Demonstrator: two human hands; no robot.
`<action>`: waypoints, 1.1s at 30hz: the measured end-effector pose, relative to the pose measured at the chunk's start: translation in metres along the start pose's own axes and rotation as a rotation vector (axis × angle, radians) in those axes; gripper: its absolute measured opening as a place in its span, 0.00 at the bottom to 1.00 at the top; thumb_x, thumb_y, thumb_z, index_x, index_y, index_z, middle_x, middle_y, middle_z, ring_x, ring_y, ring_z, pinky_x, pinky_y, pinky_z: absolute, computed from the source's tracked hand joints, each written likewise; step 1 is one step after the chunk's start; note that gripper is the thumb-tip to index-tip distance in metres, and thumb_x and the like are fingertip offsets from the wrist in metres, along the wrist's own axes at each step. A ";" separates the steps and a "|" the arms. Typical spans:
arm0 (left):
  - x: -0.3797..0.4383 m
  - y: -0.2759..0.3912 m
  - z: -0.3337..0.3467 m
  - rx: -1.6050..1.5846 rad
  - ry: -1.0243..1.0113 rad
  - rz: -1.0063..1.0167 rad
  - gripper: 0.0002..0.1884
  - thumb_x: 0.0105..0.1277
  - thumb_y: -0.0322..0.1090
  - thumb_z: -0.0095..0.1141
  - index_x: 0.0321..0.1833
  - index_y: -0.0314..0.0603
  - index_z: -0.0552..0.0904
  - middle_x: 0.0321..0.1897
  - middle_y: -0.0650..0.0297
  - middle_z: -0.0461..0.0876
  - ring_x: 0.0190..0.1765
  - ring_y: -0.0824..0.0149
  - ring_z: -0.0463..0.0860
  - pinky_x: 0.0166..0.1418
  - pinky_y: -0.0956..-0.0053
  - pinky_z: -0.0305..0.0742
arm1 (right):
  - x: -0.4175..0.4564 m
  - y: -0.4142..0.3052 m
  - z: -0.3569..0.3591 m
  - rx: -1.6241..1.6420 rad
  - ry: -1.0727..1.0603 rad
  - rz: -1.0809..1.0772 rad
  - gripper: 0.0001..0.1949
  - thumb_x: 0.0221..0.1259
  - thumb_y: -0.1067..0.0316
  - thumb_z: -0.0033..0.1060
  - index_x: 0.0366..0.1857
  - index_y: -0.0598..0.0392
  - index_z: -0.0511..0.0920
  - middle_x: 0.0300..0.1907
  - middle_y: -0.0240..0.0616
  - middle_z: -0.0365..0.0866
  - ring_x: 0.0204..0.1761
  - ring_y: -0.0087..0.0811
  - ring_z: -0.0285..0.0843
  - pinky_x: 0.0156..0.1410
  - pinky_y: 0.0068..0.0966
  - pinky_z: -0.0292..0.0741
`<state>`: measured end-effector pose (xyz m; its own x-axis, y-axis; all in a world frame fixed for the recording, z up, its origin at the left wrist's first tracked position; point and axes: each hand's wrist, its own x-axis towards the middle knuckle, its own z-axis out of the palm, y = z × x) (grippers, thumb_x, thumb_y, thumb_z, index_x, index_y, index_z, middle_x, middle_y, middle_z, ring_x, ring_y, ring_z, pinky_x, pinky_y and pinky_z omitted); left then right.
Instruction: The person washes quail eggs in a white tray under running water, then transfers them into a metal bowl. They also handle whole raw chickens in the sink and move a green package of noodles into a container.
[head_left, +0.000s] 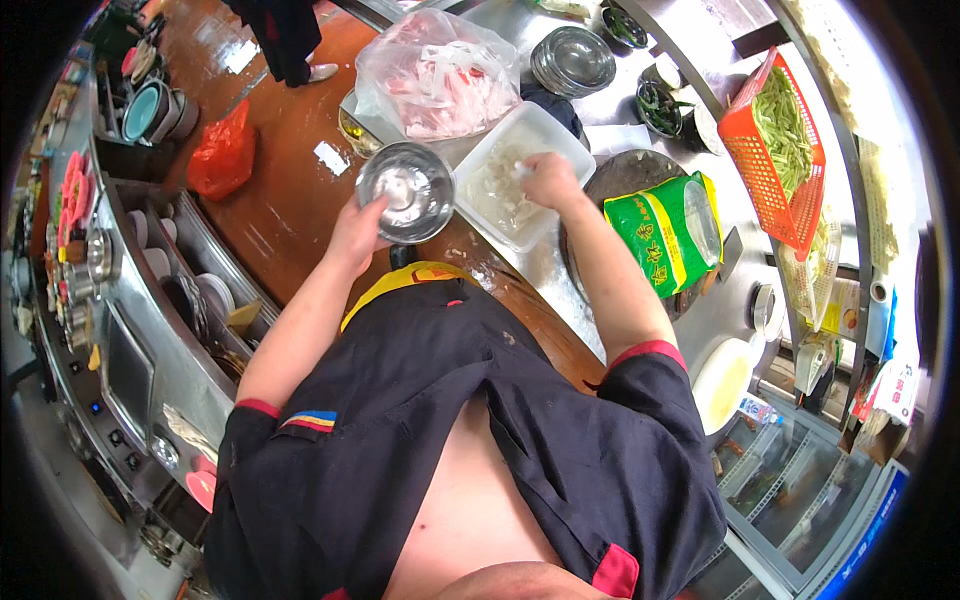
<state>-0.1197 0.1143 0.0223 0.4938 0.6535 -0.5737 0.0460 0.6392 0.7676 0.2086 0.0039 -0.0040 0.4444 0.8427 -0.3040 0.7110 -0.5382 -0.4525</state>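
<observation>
My left hand (358, 231) grips the rim of a shiny metal bowl (409, 214), held tilted beside the tub. A pale patch at its bottom could be contents or glare. My right hand (553, 182) is over a white translucent plastic tub (480, 144), fingers curled around a small white thing I cannot identify. Pale, wet-looking pieces of food (504, 191) lie in the tub, partly hidden by the hand. Behind the tub sits a clear plastic bag (442, 82) of pinkish-white food. A green and yellow printed bag (664, 232) rests on a round chopping board (626, 171) to the right.
Stacked bowls (574, 60) stand at the back of the steel counter (731, 311). An orange basket (810, 217) of sliced green vegetable is at the right, and a cleaver (729, 255) lies nearby. A red plastic bag (223, 154) is on the brown floor (289, 180). Another person's shoe (322, 73) shows beyond.
</observation>
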 end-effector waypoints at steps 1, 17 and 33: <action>0.003 0.004 0.016 0.025 -0.036 0.005 0.21 0.81 0.39 0.49 0.72 0.43 0.71 0.58 0.56 0.84 0.53 0.62 0.88 0.49 0.61 0.88 | -0.003 -0.014 -0.025 0.084 -0.007 0.041 0.15 0.53 0.69 0.65 0.46 0.54 0.89 0.44 0.49 0.91 0.47 0.42 0.90 0.56 0.36 0.83; 0.040 -0.008 0.062 -0.171 -0.261 -0.136 0.32 0.84 0.61 0.30 0.72 0.43 0.73 0.63 0.59 0.83 0.61 0.59 0.86 0.62 0.54 0.84 | 0.029 -0.018 -0.075 0.501 -0.122 0.042 0.11 0.61 0.65 0.70 0.39 0.63 0.89 0.34 0.38 0.89 0.36 0.26 0.89 0.36 0.27 0.87; 0.015 -0.016 -0.013 -0.199 0.036 -0.031 0.30 0.84 0.58 0.35 0.72 0.40 0.71 0.60 0.56 0.85 0.56 0.60 0.88 0.56 0.59 0.88 | 0.038 0.009 0.095 -0.341 -0.132 -0.217 0.13 0.57 0.64 0.67 0.45 0.54 0.87 0.49 0.52 0.86 0.59 0.49 0.82 0.65 0.38 0.78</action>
<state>-0.1243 0.1186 -0.0023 0.4633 0.6440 -0.6087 -0.1140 0.7245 0.6798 0.1797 0.0292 -0.0995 0.2067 0.9147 -0.3473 0.9298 -0.2941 -0.2212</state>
